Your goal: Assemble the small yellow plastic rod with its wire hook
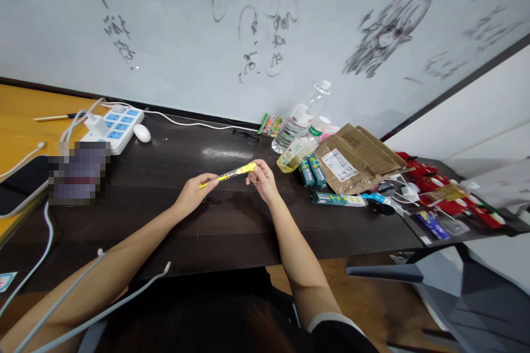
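Here it is: both hands on one slim yellow pen, held up above the dark desk [240,234]

The left hand [194,194] has its fingers clamped on the lower end of the yellow pen [228,176], the right hand [264,181] has its fingers pinched on the brighter upper end, and neither is nearer; the long axis slants between them, climbing to the right, clear barrel bare in the middle. The right fingers hide the very tip, and a thin line beside them is too fine to identify. Far left, a pixelated patch [79,174] masks what lies there, and a dark phone [22,185] is cut off by the frame
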A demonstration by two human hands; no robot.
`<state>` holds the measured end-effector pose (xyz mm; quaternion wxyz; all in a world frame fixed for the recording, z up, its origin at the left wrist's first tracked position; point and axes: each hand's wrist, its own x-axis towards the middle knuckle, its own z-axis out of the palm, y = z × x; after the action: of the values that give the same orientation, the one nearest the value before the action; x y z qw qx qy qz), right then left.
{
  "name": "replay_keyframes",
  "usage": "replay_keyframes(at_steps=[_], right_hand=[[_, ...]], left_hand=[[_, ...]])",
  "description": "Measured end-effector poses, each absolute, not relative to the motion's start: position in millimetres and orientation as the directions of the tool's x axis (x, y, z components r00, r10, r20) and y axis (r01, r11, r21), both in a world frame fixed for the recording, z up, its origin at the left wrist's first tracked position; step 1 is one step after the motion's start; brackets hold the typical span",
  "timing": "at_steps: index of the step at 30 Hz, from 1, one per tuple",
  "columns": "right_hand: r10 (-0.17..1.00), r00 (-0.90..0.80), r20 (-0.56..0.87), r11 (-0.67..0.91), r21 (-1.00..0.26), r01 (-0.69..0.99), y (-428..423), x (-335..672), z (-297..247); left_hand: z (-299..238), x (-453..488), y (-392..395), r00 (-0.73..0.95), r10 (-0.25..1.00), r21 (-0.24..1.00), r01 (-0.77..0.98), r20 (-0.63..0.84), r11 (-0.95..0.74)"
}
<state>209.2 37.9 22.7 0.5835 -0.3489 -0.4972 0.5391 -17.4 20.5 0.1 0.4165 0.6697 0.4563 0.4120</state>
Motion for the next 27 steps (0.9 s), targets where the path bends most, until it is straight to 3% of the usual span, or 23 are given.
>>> replay_keyframes(at_steps=[27], right_hand=[[0.969,-0.115,0.217,0.173,-0.936,-0.306,34.9,206.7,21.2]], left_hand=[[-7.0,-13.4,18.7,0.198,0.956,0.931,0.252,0.216,-0.263]])
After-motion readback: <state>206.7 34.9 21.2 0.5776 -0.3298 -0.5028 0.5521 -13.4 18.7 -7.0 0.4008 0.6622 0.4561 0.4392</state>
